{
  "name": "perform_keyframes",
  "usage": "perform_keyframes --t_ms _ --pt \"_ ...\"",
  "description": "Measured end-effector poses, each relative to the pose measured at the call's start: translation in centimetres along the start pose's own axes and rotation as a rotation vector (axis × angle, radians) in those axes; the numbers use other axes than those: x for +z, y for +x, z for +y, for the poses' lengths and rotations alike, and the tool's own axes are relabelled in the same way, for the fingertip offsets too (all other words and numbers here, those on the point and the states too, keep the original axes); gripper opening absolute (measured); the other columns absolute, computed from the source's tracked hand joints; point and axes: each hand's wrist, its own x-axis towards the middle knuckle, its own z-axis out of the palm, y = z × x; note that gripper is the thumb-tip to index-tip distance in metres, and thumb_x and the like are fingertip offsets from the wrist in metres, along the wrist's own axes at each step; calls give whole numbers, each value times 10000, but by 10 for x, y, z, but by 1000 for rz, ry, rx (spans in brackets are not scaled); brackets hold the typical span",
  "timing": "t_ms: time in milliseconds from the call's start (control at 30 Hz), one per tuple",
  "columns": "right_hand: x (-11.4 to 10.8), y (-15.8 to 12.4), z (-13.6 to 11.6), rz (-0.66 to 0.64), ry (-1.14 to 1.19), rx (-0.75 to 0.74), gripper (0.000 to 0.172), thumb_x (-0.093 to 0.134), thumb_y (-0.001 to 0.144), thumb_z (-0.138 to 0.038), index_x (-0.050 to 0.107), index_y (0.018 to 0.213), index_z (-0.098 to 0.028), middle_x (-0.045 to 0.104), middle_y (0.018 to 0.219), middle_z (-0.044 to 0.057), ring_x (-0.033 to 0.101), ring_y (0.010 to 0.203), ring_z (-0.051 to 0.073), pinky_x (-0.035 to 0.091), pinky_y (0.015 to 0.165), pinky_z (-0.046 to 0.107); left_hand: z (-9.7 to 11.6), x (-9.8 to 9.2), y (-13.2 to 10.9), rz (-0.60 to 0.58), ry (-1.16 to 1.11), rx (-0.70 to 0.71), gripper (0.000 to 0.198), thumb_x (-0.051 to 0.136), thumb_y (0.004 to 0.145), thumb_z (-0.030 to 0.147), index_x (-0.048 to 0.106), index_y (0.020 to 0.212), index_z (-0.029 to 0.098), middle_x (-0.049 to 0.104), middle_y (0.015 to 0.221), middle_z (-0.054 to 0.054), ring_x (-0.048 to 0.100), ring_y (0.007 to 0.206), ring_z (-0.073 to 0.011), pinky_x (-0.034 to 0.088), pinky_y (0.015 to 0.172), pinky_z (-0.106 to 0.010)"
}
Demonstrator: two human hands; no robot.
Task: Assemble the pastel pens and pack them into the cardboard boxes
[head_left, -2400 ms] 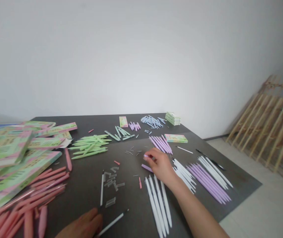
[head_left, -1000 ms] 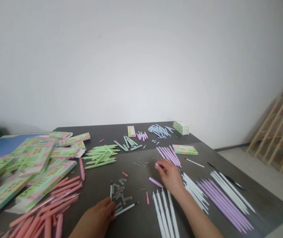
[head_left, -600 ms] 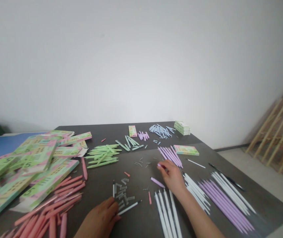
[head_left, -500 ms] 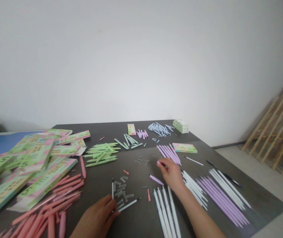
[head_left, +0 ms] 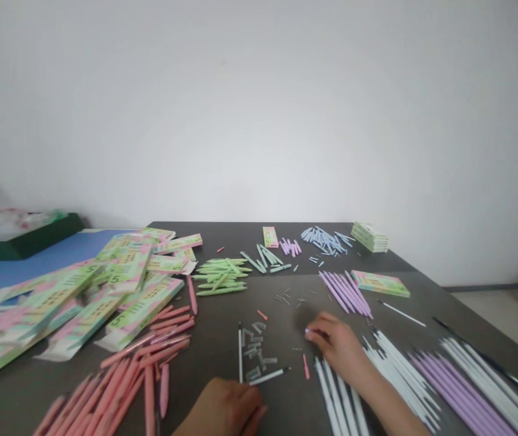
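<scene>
Your R hand: fingers pinching lilac pc. Your L hand: grip can't tell; nearer wht refill, just fwd, axis slanting fwd-R.

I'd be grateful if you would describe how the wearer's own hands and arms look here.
Both the left hand and the right hand are bare, without gloves. The right forearm shows no sleeve, watch or bracelet. Fine details such as nails are too blurred to tell.
</scene>
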Motion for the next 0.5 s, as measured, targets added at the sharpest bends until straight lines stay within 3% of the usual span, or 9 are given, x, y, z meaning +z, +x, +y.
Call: perform_keyframes --t_ms 167,267,400,500 --pt "0 3 6 31 15 -15 190 477 841 -235 665 832 -213 625 791 57 599 759 208 446 688 308 9 0 -2 -48 64 65 348 265 914 286 587 806 210 693 802 -52 650 696 -193 471 592 -283" --pt "5 3 5 23 25 -32 197 479 827 -212 670 876 -220 646 814 61 609 763 213 458 698 317 -1 -12 -8 1 8 -50 283 324 890 265 592 810 225 687 821 -36 644 719 -189 467 619 -287" --pt "14 3 0 17 25 -36 204 499 798 -195 673 903 -212 674 887 77 622 806 221 470 749 334 -52 -35 -30 189 -51 -457 195 415 827 246 606 853 218 681 868 -34 631 841 -202 454 740 -308" --pt "15 5 -11 3 2 -30 266 485 796 -196 652 1003 -187 674 980 92 620 879 223 463 800 341 -97 -44 -53 196 -73 -532 246 415 795 214 601 956 197 645 1097 -69 562 1058 -212 413 870 -309"
